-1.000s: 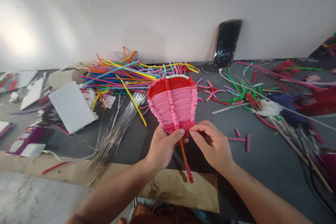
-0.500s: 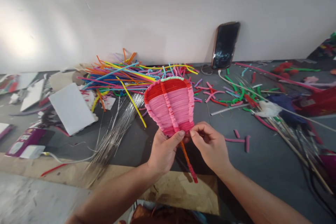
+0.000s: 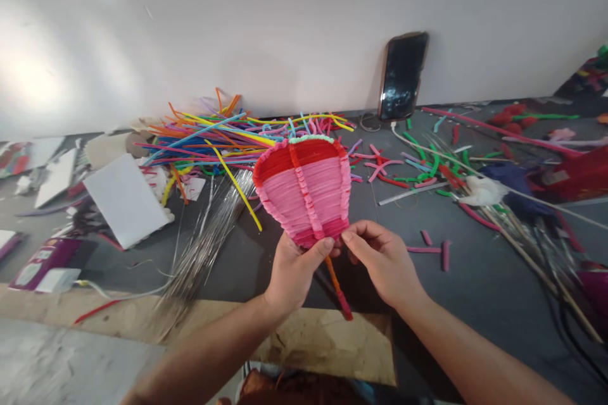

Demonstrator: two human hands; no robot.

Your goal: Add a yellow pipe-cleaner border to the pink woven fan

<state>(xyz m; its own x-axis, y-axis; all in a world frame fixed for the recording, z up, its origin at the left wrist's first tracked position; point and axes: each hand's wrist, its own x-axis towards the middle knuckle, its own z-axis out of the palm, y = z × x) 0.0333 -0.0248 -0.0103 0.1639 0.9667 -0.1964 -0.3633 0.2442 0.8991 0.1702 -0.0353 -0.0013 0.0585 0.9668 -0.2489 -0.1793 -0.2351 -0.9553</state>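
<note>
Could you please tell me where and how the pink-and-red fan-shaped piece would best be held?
The fan-shaped piece is probably best pinched at its narrow base, from the near side: it tapers toward the person, leaving the broad top uncovered. The left hand holds it there, thumb on the front by the orange stem.

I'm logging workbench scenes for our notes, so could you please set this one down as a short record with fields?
Left hand: holds the fan-shaped piece at its base, thumb in front
Right hand: fingertips at the piece's lower right corner; exact grip hidden
Colours: mostly pink, red band near the top, pale green along part of the upper rim
Stem: orange, reddish towards its lower end
Behind: pile of fuzzy sticks; upright phone
Picture left: thin wires, white card
</note>
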